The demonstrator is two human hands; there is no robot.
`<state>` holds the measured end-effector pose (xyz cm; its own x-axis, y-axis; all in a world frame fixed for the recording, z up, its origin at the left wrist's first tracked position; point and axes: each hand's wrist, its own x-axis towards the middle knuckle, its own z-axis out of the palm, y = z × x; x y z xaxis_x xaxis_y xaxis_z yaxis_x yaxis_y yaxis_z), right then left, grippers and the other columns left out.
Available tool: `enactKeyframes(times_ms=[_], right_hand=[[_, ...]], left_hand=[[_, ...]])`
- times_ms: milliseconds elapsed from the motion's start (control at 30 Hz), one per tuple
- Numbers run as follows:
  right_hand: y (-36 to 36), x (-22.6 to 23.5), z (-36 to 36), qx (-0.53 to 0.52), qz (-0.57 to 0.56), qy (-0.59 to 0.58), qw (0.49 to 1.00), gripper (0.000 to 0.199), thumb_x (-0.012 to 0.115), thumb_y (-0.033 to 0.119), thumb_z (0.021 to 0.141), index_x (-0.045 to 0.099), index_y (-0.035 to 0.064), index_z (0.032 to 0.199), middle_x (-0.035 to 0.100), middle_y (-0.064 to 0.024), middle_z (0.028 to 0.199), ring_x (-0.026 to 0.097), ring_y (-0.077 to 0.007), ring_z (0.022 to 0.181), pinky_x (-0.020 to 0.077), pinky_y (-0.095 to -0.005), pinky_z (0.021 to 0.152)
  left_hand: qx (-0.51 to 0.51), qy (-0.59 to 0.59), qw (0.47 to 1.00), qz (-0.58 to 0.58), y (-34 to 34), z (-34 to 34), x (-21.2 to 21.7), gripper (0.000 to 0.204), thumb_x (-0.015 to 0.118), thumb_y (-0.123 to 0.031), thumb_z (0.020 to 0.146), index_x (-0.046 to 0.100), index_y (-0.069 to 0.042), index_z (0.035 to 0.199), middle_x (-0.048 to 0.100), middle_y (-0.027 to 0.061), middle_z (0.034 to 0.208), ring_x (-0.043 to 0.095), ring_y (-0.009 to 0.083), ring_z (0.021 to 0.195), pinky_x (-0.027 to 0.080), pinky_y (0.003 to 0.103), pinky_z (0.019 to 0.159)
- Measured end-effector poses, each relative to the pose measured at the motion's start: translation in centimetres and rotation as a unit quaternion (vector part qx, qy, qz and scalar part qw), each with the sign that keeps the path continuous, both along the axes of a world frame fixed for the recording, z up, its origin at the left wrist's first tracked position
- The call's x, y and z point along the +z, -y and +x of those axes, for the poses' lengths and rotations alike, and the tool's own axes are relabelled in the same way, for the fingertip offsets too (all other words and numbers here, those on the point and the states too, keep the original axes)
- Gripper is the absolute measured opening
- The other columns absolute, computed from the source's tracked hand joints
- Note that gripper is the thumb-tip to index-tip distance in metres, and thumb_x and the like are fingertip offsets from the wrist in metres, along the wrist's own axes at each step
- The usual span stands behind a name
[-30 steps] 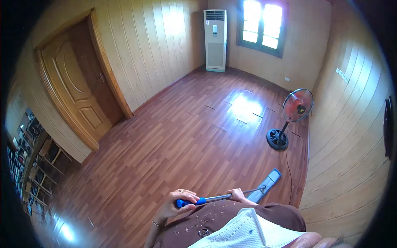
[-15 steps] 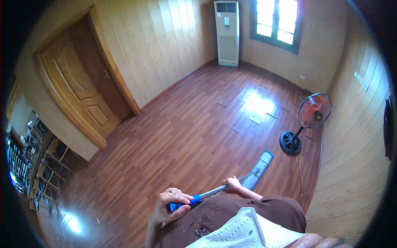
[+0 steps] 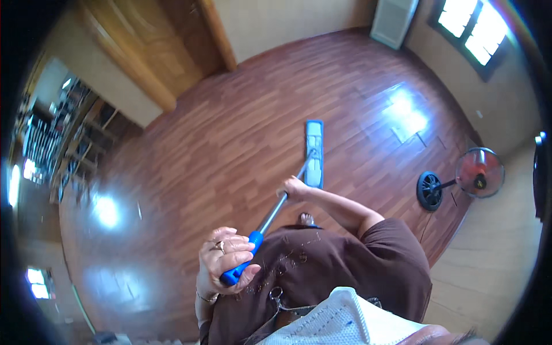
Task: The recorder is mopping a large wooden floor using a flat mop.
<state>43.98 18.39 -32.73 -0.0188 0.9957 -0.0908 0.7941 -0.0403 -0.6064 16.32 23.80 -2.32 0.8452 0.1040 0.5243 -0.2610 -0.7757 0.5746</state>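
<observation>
The left hand (image 3: 225, 260) is wrapped tight around the blue foam grip at the top of a long silver metal mop pole (image 3: 275, 211), a ring showing on 1 finger. The right hand (image 3: 293, 187) clamps the same pole lower down, arm stretched forward. The flat, pale-blue rectangular mop head (image 3: 314, 152) lies flush on the reddish-brown wooden plank floor (image 3: 230, 144), straight ahead of the person and pointing away.

To mop well here, I would keep the head flat so its whole pad bears on the boards, steer with the lower hand, push from the upper one, and run strokes along the planks in overlapping lanes. A red pedestal fan (image 3: 460, 178) stands to the right near the wall, and its base looks worth skirting.
</observation>
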Motion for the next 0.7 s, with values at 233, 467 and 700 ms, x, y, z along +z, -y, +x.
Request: enactKeyframes(times_ms=[233,467,700], right_hand=[[-4.6,4.1,-15.5,0.228,0.079,-0.105,0.965,0.017,0.067,0.028,0.067,0.065,0.0163,0.078,0.065,-0.0074,0.070,0.064,-0.0327,0.069,0.0494,-0.0451,0.065],[-3.8,6.8,-31.7,0.436,0.030,-0.209,0.875,0.017,0.067,0.023,0.065,0.062,0.0101,0.075,0.063,-0.0139,0.072,0.062,-0.0350,0.073,0.0466,-0.0465,0.063],[-2.1,7.0,-41.6,0.617,-0.055,-0.288,0.730,0.016,0.071,0.017,0.067,0.063,0.0095,0.079,0.063,-0.0105,0.073,0.062,-0.0295,0.072,0.0448,-0.0422,0.062]], left_hand=[[-0.018,-0.006,1.000,-0.009,4.4,-9.5,5.7,0.015,0.075,-0.021,0.073,0.064,-0.011,0.075,0.067,0.0016,0.074,0.068,0.0210,0.079,0.051,0.040,0.080],[0.086,-0.044,0.980,-0.176,12.2,-18.9,7.9,0.027,0.054,-0.024,0.089,0.068,-0.003,0.080,0.070,0.0111,0.077,0.066,0.0208,0.071,0.053,0.041,0.077],[0.281,0.065,0.955,0.064,15.5,-17.4,8.5,0.028,0.080,-0.028,0.071,0.067,-0.009,0.086,0.051,-0.0041,0.055,0.056,0.0107,0.054,0.056,0.030,0.065]])
